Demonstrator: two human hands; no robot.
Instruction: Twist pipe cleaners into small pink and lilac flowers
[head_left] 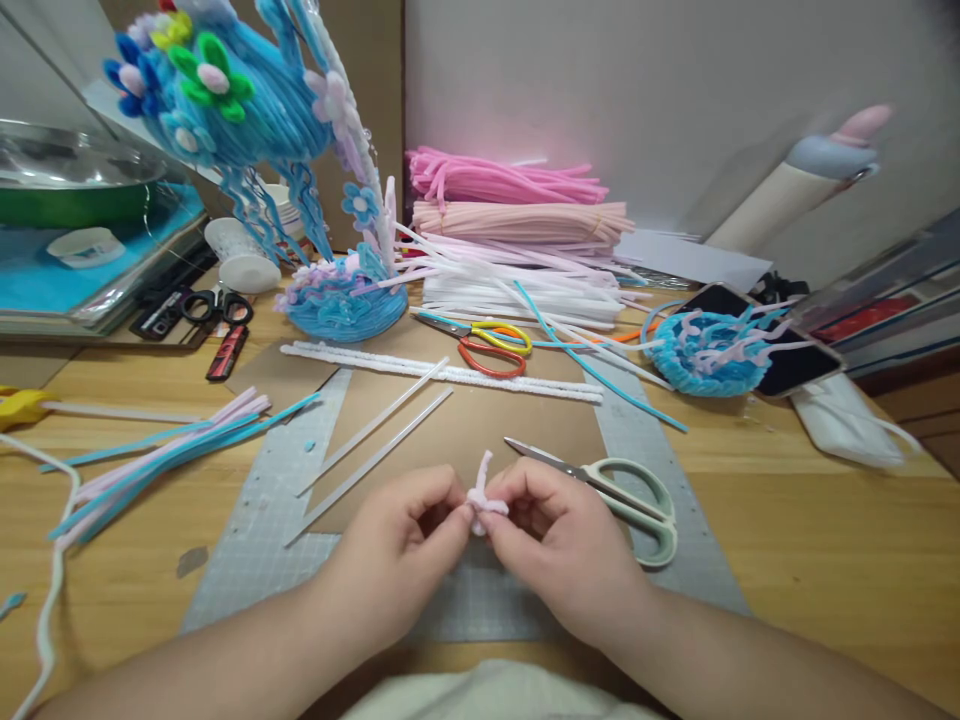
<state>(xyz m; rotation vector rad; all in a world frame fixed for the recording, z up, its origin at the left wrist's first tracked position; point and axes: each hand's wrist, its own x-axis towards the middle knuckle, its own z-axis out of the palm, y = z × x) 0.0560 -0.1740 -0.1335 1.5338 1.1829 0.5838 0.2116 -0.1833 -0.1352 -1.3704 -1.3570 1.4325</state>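
Between my two hands is a small pale pink pipe cleaner (pixel 480 495), bent into short loops with one end sticking up. My left hand (pixel 409 540) pinches it from the left with thumb and forefinger. From the right, my right hand (pixel 562 530) pinches it the same way, its other fingers curled and partly hidden. Scissors with pale green handles (pixel 651 505) lie beside my right hand, blades pointing left. Under the hands are a brown cardboard sheet (pixel 517 425) and a grey cutting mat (pixel 247 560). Two clear glue sticks (pixel 367 470) rest on the cardboard.
Red-and-yellow scissors (pixel 491 345) and long white twisted stems (pixel 360 360) lie ahead. Bundled pipe cleaners (pixel 517 295) are stacked at the wall. A blue flowered jellyfish figure (pixel 262 110) stands back left; a blue fuzzy piece (pixel 694 365) sits by a phone (pixel 802 350). A glue gun (pixel 22 407) is left.
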